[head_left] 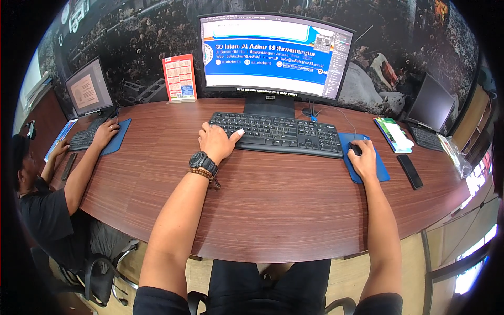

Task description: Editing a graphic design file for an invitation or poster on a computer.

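Note:
My left hand (216, 142) rests on the left end of a black keyboard (281, 135), fingers apart and thumb stretched over the lower keys. A dark watch (203, 163) and a beaded bracelet (201, 172) circle that wrist. On a blue mouse pad (384, 174) right of the keyboard, my right hand (365, 161) is wrapped over a black computer mouse (356, 150), partly hidden by the fingers. Behind the keyboard stands a wide curved monitor (273, 65) with a blue and white page layout open on its screen.
A red and white standing calendar (179, 77) is left of the monitor. To the right lie a black phone (409, 171), a green booklet (391, 134) and a dark-screened monitor (430, 102). At the left, another person (47, 210) works at a keyboard and monitor (88, 89).

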A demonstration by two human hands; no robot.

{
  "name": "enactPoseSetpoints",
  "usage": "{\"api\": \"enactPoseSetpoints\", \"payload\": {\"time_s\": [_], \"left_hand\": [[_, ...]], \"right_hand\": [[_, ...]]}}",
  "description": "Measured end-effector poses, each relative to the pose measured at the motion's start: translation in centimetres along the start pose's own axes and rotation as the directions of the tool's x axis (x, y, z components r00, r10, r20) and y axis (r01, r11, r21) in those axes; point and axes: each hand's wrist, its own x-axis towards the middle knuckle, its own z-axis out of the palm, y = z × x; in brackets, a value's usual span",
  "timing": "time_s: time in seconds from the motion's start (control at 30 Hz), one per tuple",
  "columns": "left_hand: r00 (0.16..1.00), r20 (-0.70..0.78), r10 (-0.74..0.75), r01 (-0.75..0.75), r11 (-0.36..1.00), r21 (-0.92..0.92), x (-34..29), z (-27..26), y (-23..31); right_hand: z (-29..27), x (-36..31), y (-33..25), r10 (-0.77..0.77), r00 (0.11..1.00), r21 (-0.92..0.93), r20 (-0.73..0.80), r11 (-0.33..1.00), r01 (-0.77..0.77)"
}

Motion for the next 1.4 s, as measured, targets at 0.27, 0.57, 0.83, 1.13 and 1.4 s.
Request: {"api": "enactPoseSetpoints", "payload": {"time_s": [0.27, 0.57, 0.83, 1.13, 1.4], "left_hand": [[1.0, 0.01, -0.002, 0.002, 1.0, -0.001, 0.0, -0.1, -0.1], [1.0, 0.027, -0.004, 0.004, 1.0, -0.017, -0.1, -0.4, 0.2], [1.0, 0.011, -0.003, 0.003, 1.0, -0.024, -0.2, -0.3, 0.2], [0.963, -0.122, 0.242, -0.254, 0.962, -0.1, 0.0, 1.0, -0.7], [0.975, -0.022, 0.222, -0.223, 0.971, -0.089, -0.9, -0.2, 0.1]], "right_hand": [[-0.1, 0.0, -0.2, -0.003, 1.0, 0.02, -0.001, 1.0, 0.003], [-0.1, 0.1, 0.1, 0.003, 1.0, 0.01, 0.013, 1.0, -0.003], [-0.9, -0.3, -2.0, -0.199, 0.978, -0.127, 0.061, 0.97, 0.205], [-0.7, -0.2, -3.2, -0.38, 0.922, -0.171, 0.079, 0.906, 0.388], [1.4, -0.9, -9.9, -0.474, 0.828, 0.032, 0.3, 0.872, 0.488]]}}
